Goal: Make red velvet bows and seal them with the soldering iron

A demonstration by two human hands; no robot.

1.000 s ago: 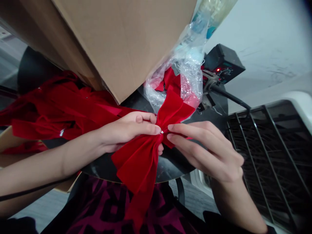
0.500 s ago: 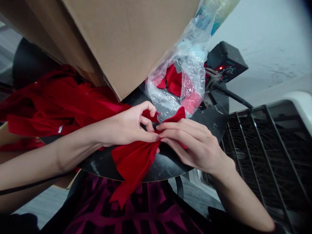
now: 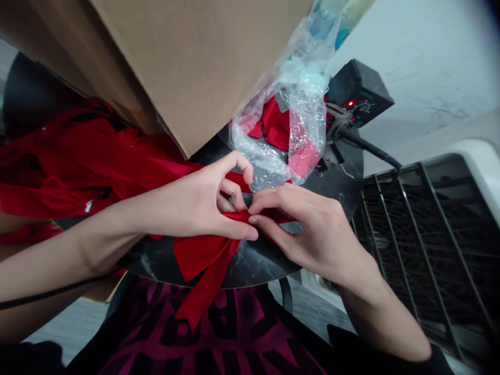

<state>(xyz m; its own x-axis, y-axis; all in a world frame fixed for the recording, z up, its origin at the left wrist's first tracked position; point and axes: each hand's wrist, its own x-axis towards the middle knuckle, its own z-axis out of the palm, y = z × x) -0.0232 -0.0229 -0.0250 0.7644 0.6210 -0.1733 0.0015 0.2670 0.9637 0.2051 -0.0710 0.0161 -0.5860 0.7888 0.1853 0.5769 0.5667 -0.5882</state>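
A red velvet-like ribbon bow [image 3: 207, 255] is gathered between my two hands over the near edge of a round black table [image 3: 156, 260]. My left hand [image 3: 211, 203] pinches its middle, thumb in front and fingers curled behind. From the right, my right hand [image 3: 304, 224] grips the same gathered spot between thumb and fingertips. Notched tails hang past the table edge toward my lap. The right part of the bow is mostly covered by my right hand, and the exact centre is hidden by my fingertips.
A pile of red ribbon pieces [image 3: 78, 161] lies at the left. Behind stands a large cardboard box [image 3: 203, 62]. A clear plastic bag [image 3: 269, 161] holds red pieces. Beside it is a black device [image 3: 359, 94] with red lights. A dark wire rack [image 3: 429, 234] is at the right.
The fingers of my right hand have curled in and tightened at the bow's middle. The raised right loop has gone down behind that hand, and my left thumb has shifted slightly.
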